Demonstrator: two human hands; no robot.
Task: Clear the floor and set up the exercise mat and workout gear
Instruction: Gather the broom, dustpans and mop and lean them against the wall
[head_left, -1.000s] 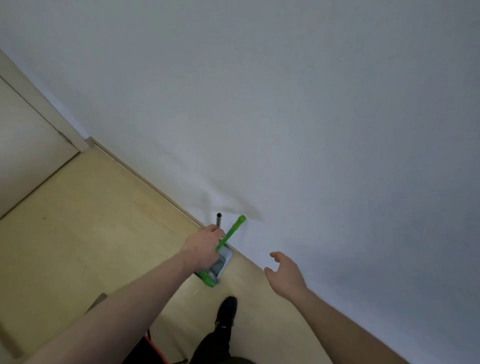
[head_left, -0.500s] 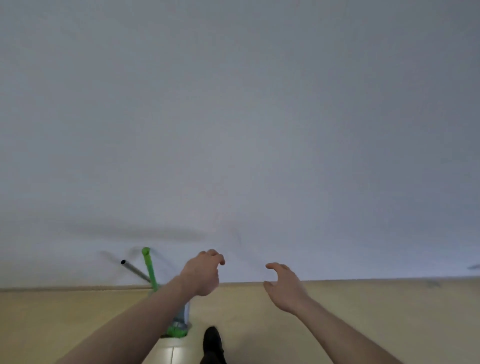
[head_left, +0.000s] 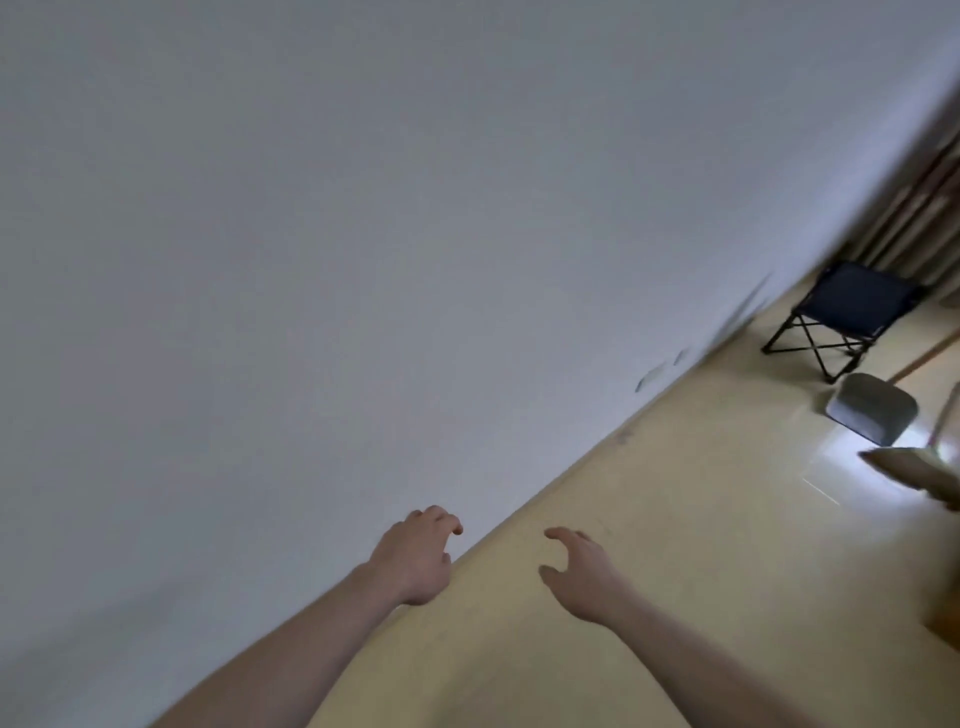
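My left hand hangs in front of the white wall with loosely curled fingers and holds nothing. My right hand is beside it over the pale yellow floor, fingers relaxed and spread, empty too. No mat or workout gear shows in this view. The green-handled broom and dustpan are out of sight.
A white wall fills the left and top. A dark folding camp chair stands at the far right by the wall. A grey flat pad lies on the floor near it. A brown cardboard-like object pokes in at the right edge.
My left hand let go of the green-handled broom, left leaning at the wall. The view swung right, so the broom and dustpan left the frame and the chair came in.
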